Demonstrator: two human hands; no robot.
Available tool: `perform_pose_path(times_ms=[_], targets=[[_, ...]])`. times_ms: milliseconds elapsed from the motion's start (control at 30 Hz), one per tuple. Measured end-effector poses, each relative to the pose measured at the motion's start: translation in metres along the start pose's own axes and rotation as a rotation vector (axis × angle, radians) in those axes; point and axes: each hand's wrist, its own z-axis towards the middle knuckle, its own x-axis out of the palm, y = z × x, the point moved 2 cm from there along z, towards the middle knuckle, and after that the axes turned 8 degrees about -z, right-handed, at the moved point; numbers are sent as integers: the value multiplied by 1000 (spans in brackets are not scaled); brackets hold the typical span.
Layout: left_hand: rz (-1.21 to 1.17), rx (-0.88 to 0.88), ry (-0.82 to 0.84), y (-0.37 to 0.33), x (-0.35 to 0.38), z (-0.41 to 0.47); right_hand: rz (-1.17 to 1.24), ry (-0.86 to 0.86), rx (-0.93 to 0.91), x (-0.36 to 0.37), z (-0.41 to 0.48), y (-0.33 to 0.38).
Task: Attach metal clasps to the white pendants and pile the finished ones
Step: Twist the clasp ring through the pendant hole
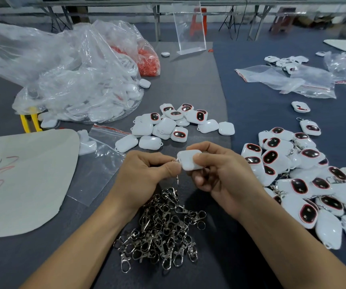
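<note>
White pendant (189,159) is pinched by the right hand (224,178) above the near middle of the worktop (201,84), a metal clasp (175,162) being held at its loop by the left hand (145,176), loose clasps (163,226) heaped just nearer, finished pendants (305,180) piled at the right.

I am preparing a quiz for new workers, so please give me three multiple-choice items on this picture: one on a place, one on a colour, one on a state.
1. Where does the pile of loose clasps lie?
A) in a metal box B) between the forearms C) on the beige sheet
2. What colour is the tool beside the big plastic bag?
A) green B) blue C) yellow
3. What does the right hand do?
A) grips a white pendant B) lies flat C) hangs empty

Answers: 1 B, the pile sits between both arms; 2 C, its handles are yellow; 3 A, it curls round the pendant.
</note>
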Motion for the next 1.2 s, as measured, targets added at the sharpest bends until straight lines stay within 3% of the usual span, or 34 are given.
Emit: perform_pose_path(times_ms=[100, 200, 267, 367, 533, 700, 833, 933, 1000, 1100, 1200], targets=[[425, 249, -6, -4, -3, -4, -193, -79, -180, 0, -3, 2], [902, 540, 36, -7, 1, -8, -573, -180, -400, 6, -7, -1], [1061, 639, 42, -6, 1, -6, -699, -200, -461, 13, -10, -5], [943, 522, -9, -6, -3, -5, -501, -185, -363, 12, -7, -5], [271, 95, -29, 3, 3, -2, -87, -112, -52, 4, -1, 0], [8, -21, 12, 1, 5, -1, 27, -89, -10, 3, -1, -1], [247, 172, -54, -3, 2, -2, 18, -115, -78, 6, -3, -2], [843, 478, -16, -9, 5, -8, -418, -243, -367, 9, -10, -2], [1055, 607, 40, -8, 5, -9, -726, -251, -558, 17, -16, -4], [1016, 566, -1, -5, -1, -8, -726, -257, -566, 20, -16, -6], [591, 282, -82, -3, 1, -6, -311, -220, -290, 10, -7, -1]])
